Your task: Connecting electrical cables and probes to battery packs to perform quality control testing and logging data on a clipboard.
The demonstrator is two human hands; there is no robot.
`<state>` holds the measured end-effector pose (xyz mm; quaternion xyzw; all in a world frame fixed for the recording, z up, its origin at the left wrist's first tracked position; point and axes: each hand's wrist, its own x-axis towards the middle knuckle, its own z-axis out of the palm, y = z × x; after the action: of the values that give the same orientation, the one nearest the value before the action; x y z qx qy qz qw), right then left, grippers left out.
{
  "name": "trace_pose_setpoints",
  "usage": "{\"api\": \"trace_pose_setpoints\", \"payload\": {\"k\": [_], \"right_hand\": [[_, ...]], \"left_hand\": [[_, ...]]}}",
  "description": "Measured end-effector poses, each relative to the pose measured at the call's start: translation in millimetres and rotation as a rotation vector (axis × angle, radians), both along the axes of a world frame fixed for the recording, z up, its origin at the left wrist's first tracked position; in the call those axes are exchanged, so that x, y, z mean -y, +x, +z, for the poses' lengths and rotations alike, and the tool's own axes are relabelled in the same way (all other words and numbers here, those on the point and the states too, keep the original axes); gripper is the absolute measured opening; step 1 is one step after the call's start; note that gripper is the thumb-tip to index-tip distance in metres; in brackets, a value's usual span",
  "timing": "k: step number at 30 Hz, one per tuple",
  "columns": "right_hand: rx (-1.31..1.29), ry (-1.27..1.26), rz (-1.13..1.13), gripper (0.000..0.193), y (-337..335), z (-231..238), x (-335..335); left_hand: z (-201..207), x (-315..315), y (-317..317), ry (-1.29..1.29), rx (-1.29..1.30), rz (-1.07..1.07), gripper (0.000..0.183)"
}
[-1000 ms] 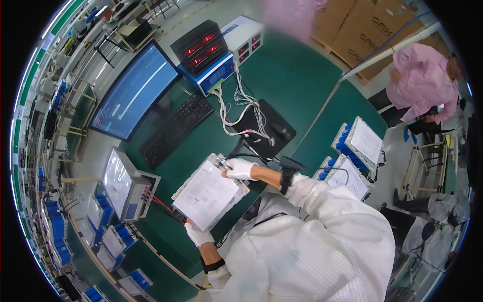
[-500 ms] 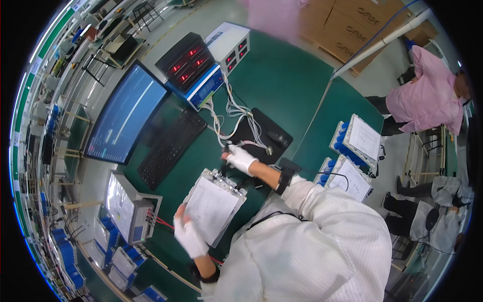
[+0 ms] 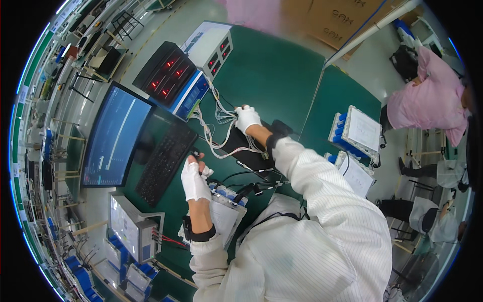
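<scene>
Scene is evenly and brightly lit from overhead; shadows are kept soft and short on the green worktop (image 3: 282, 65). The monitor (image 3: 113, 136) is seen glowing blue, with mild glare. Strong fisheye bending is shown toward the rim, framed by black corners. A blurred pink patch is seen at the top edge. Centre is rendered sharp.

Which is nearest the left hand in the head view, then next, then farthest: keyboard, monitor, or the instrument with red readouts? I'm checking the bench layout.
From the left hand:
1. Keyboard, just to its left, almost touching.
2. Monitor, farther left, beyond the keyboard.
3. Instrument with red readouts, at the far back of the bench.
</scene>
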<state>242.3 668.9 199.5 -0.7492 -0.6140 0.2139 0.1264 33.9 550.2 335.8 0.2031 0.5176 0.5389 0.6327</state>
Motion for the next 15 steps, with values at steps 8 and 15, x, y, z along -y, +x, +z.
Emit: {"api": "trace_pose_setpoints", "payload": {"k": [8,15], "right_hand": [[-0.376,0.209,-0.015,0.02,-8,-1,1],[0.036,0.082,0.254,0.032,2,-30,2]], "left_hand": [[-15,-21,14,-0.015,-0.611,-0.083,0.013],[-30,-23,18,-0.101,-0.653,-0.157,0.022]]}}
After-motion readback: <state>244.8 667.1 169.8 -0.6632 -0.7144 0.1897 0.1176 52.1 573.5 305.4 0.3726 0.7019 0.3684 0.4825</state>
